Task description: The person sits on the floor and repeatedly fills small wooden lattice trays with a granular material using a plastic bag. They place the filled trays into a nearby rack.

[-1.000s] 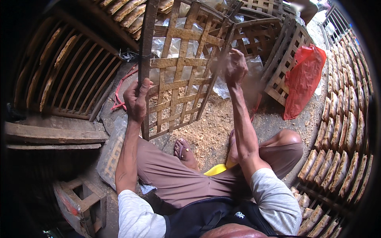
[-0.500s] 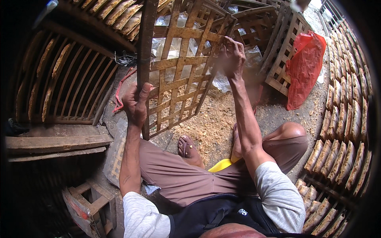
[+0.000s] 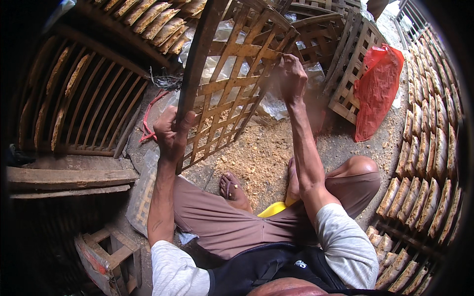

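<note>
A wooden-framed lattice tray (image 3: 242,50) of flat woven bamboo strips stands tilted in front of me. Its thick left side bar is gripped by my left hand (image 3: 172,133), with the thumb on the near face. At the far right edge my right hand (image 3: 292,81) is closed against the rim; its fingertips are partly hidden and slightly blurred. Through the gaps in the lattice, crumpled clear plastic sheets (image 3: 272,106) show behind it. Pale crumbs (image 3: 256,163) lie scattered on the floor beneath the tray, between my sandalled feet.
More lattice trays (image 3: 358,64) lean at the back, with a red plastic bag (image 3: 379,93) over one. Racks of pale slabs (image 3: 419,197) line the right side. At left stand a slatted rack (image 3: 89,103) and a small wooden stool (image 3: 111,256). Something yellow (image 3: 272,209) lies by my foot.
The tray has tilted, its top left corner swinging to the right. My left hand has turned with the bar. The fingers of my right hand have curled in closer at the right edge.
</note>
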